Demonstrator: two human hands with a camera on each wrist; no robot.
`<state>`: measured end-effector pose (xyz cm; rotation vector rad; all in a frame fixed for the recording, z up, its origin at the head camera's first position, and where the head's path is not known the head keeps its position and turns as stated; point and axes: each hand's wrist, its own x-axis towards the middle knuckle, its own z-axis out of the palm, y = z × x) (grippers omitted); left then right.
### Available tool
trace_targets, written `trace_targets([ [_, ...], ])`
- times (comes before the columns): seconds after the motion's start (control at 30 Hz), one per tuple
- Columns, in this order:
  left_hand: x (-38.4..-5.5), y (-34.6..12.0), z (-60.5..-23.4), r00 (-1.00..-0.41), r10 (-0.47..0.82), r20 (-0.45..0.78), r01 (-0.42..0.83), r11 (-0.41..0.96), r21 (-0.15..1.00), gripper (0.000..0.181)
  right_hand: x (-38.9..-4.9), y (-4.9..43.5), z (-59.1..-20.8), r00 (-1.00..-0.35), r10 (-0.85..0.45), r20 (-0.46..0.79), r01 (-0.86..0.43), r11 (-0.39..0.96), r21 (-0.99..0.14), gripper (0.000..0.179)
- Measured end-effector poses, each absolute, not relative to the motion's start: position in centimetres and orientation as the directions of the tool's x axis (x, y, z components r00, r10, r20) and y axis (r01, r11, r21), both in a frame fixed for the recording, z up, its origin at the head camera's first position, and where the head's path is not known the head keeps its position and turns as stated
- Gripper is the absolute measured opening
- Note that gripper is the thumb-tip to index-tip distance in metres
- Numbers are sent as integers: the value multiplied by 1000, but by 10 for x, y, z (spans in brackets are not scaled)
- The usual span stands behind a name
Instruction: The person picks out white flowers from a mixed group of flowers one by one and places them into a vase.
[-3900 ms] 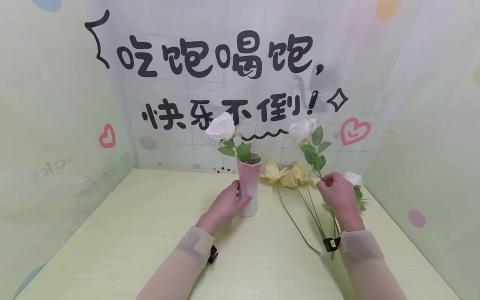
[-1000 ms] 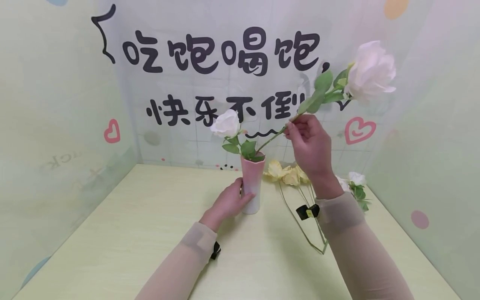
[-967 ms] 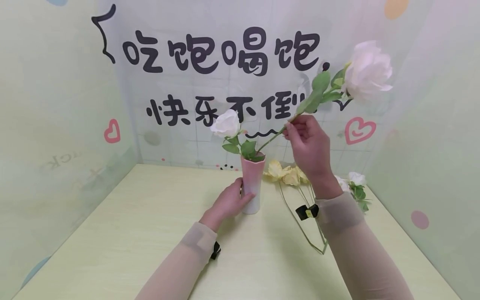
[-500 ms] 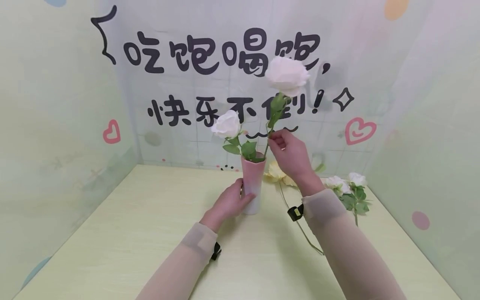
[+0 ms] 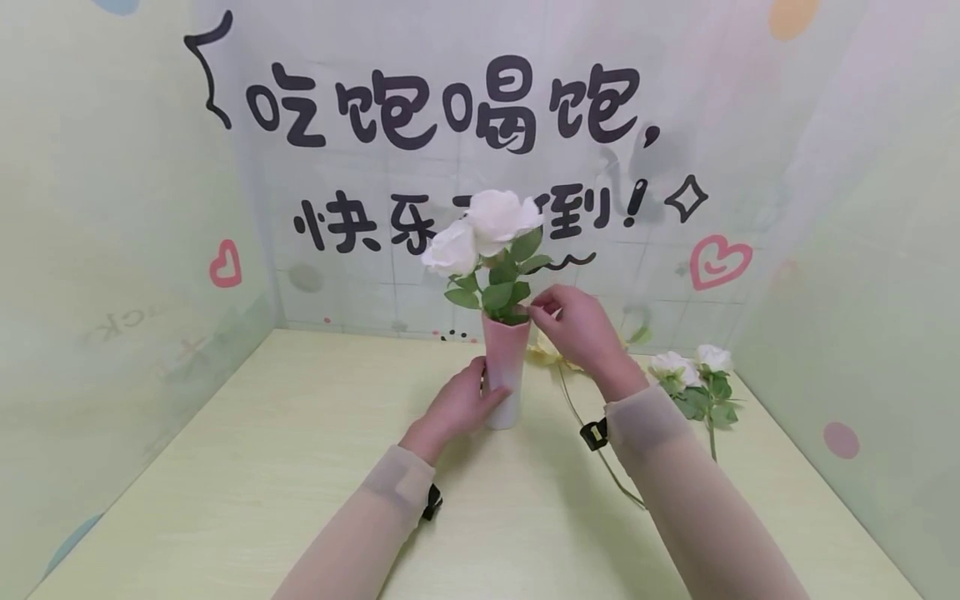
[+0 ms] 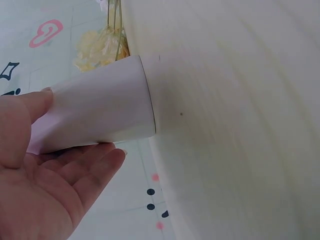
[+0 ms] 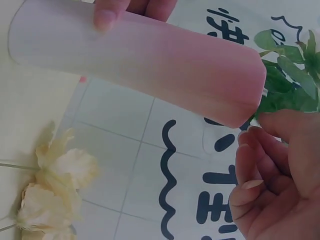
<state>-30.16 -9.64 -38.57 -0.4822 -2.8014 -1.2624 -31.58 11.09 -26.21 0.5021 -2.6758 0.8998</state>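
My left hand [image 5: 457, 408] grips the lower part of a vase [image 5: 504, 358], pink at the top fading to white, upright on the table. In the left wrist view the thumb lies along one side of the vase and the fingers curl under the other. Two white roses stand in it: a front rose [image 5: 452, 248] leaning left and a rear rose [image 5: 501, 218] behind it. My right hand [image 5: 577, 329] is at the vase's right rim, thumb and forefinger pinched at the green leaves [image 7: 287, 102] of the rear rose. Its stem is hidden inside the vase.
Yellow flowers [image 7: 60, 172] with long bare stems lie on the table [image 5: 247, 483] behind the right hand. Further right lie two more white roses [image 5: 693, 367] with leaves. A printed cloth backdrop [image 5: 360, 50] encloses the back and sides.
The right hand brought a white rose from the right over the vase, swung it upright and lowered its stem inside. The bloom now sits beside the other. The left hand kept its grip.
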Motion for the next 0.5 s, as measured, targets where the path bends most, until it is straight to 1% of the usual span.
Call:
trace_targets([
  [0.13, -302, -96, -386, -951, 266, 156, 294, 626, 722, 68, -313, 119, -268, -902, -241, 358, -410, 738, -536, 29],
  [0.5, -303, -96, -388, -948, 267, 172, 306, 622, 721, 67, -305, 142, -298, -927, -217, 307, -357, 763, -539, 29],
])
